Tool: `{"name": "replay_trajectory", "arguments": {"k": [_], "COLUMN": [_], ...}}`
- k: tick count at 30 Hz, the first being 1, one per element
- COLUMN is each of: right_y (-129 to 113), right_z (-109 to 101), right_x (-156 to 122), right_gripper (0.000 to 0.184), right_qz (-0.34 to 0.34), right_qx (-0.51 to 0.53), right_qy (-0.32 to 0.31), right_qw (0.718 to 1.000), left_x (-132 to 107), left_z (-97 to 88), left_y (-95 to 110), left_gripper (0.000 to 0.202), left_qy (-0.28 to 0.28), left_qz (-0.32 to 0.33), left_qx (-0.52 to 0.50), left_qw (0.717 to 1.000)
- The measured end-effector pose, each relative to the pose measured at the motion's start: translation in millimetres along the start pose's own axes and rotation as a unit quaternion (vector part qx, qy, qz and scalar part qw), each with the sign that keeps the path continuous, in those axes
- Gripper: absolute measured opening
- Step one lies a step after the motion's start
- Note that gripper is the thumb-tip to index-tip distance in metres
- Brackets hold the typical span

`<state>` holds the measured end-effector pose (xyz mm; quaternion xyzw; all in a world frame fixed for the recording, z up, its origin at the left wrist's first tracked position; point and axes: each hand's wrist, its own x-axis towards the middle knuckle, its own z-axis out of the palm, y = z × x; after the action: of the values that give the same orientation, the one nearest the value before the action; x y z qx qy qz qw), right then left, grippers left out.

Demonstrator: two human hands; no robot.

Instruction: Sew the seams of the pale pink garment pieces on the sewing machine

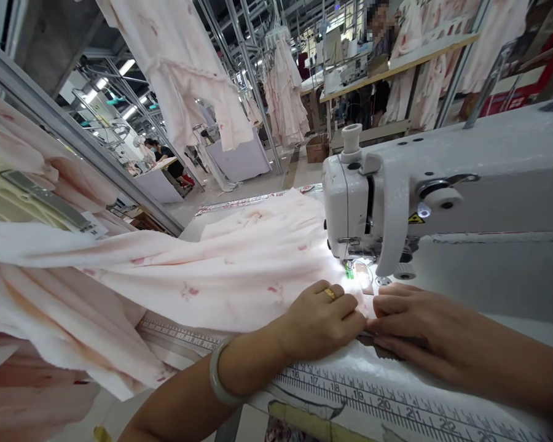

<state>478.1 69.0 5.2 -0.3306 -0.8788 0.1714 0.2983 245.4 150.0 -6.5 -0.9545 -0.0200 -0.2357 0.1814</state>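
Pale pink printed fabric (pixel 239 270) spreads across the sewing table and drapes off its left side. My left hand (pixel 325 319), wearing a ring and a bangle, is closed on the fabric's edge just in front of the needle area. Close against it, my right hand (pixel 410 325) has its fingers bent together over the edge of the work; a thin dark strip (pixel 387 351) shows beneath them, and what they pinch is hidden. The white sewing machine (pixel 354 202) stands above, its lit presser foot (pixel 349 269) with a green part just beyond my hands.
A printed ruler scale (pixel 350 393) runs along the table's front edge. Pink garments (pixel 179 73) hang from rails at the left and above. A grey metal rail (pixel 87 147) slants across the left. Co-workers (pixel 163 156) sit at other stations behind.
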Motion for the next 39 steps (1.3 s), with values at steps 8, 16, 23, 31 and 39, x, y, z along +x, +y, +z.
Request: {"name": "replay_trajectory", "arguments": {"k": [8, 16, 23, 31, 39], "right_y": [0.1, 18.1, 28.7, 24.4, 26.1], "right_z": [-3.8, -4.2, 5.6, 6.1, 3.7], "right_x": [3.3, -7.0, -11.4, -8.5, -7.7], "right_gripper": [0.03, 0.03, 0.039, 0.042, 0.034], "right_qz": [-0.022, -0.041, -0.059, -0.04, -0.009], "right_qx": [-0.034, -0.171, -0.261, -0.269, -0.281], "right_qy": [-0.023, 0.119, 0.059, 0.053, 0.082], "right_qw": [0.999, 0.977, 0.962, 0.961, 0.956], "left_x": [0.8, -0.4, -1.2, -1.1, 11.2], "left_z": [-4.5, -16.7, -19.0, -19.4, -17.7], "left_y": [0.8, 4.2, 7.7, 6.6, -18.2], "left_gripper": [0.026, 0.019, 0.022, 0.025, 0.02], "left_qy": [-0.089, -0.115, -0.105, -0.133, -0.184], "left_qz": [-0.019, -0.066, -0.085, -0.112, -0.117], "left_qx": [-0.041, -0.076, -0.086, -0.138, -0.155], "left_qw": [0.995, 0.988, 0.987, 0.975, 0.964]}}
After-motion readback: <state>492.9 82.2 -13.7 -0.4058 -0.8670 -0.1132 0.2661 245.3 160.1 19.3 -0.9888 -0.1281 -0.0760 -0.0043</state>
